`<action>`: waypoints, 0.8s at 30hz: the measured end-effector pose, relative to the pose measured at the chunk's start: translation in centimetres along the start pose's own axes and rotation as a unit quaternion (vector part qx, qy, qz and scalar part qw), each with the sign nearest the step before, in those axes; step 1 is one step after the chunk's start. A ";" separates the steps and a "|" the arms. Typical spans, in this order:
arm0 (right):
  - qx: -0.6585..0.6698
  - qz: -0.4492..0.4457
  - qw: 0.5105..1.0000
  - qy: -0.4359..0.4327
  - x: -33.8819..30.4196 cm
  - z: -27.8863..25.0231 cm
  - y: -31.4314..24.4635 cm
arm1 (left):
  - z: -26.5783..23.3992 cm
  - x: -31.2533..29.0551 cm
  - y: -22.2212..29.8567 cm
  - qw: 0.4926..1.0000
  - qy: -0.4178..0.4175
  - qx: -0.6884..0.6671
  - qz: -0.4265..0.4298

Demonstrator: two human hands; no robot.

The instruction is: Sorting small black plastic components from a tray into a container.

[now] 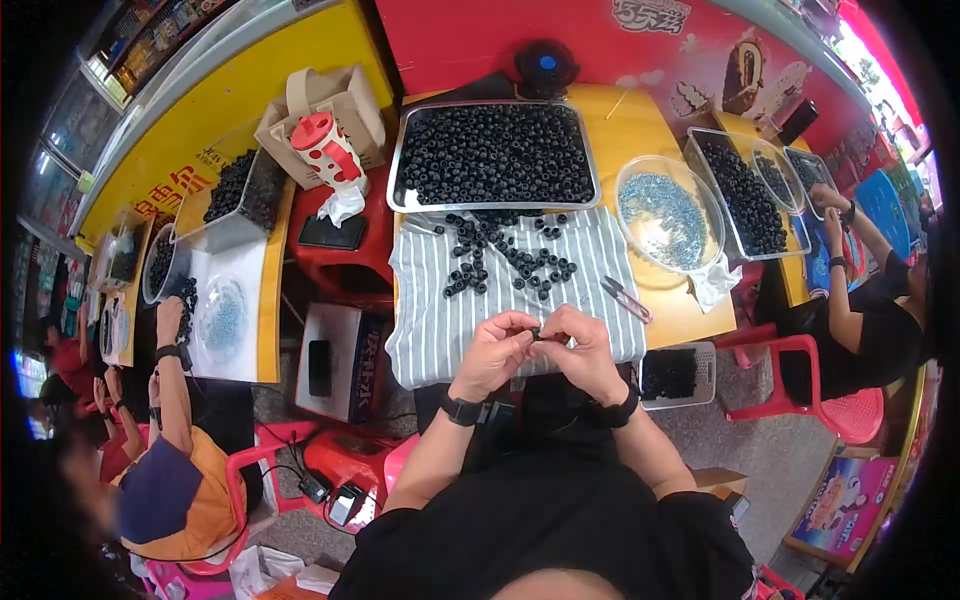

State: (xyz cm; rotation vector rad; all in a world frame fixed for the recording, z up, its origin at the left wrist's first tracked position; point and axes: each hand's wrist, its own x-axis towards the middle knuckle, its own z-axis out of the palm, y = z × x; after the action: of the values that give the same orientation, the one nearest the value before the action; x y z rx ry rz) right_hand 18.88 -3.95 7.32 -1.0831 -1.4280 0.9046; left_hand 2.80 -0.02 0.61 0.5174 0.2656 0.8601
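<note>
My left hand (497, 350) and my right hand (580, 345) meet over the near edge of a striped grey-and-white cloth (440, 310), fingertips pinched together on one small black ring-shaped part (537, 334). Several more loose black rings (510, 260) lie scattered on the cloth just beyond my hands. Behind them stands a metal tray (400, 160) heaped with the same black rings. A clear round bowl (640, 255) of tiny blue-grey pieces sits to the right on the yellow table. Both my wrists wear black bands.
Small snips (626, 298) lie right of the cloth. A basket (674, 376) of black parts sits by my right elbow. A red stool (345, 270) with a phone, a cardboard box (340, 362), and people working at both side tables (265, 320) surround me.
</note>
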 end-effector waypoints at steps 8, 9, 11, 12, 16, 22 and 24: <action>-0.091 -0.014 0.996 0.018 -0.5 0.1 0.4 | -0.3 0.1 -0.1 1.000 0.005 0.010 0.001; -0.106 -0.027 0.994 0.027 -0.7 0.3 0.4 | -0.3 0.1 -0.1 1.000 0.007 0.010 0.001; -0.122 -0.029 0.991 0.050 -1.1 1.0 0.1 | -0.3 0.0 0.0 1.000 0.014 0.014 -0.002; -0.132 -0.031 0.989 0.062 -1.3 1.2 0.0 | -0.2 0.0 0.0 1.000 0.016 0.016 -0.003; -0.158 -0.076 0.982 0.065 -1.5 1.3 0.0 | -0.3 -0.2 0.0 1.000 0.008 0.007 0.003; -0.079 0.033 0.996 -0.008 -1.2 0.0 -0.5 | 0.3 0.1 0.2 1.000 -0.005 0.012 0.005; -0.060 0.038 0.996 -0.060 -0.8 -0.6 -1.0 | 1.1 0.0 0.4 0.999 0.024 0.019 -0.012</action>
State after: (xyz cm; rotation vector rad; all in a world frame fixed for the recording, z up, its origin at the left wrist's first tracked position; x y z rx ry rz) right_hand 19.29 -5.00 8.13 -1.1959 -1.5653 0.9614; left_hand 3.04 -0.16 1.75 0.5279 0.3309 0.8467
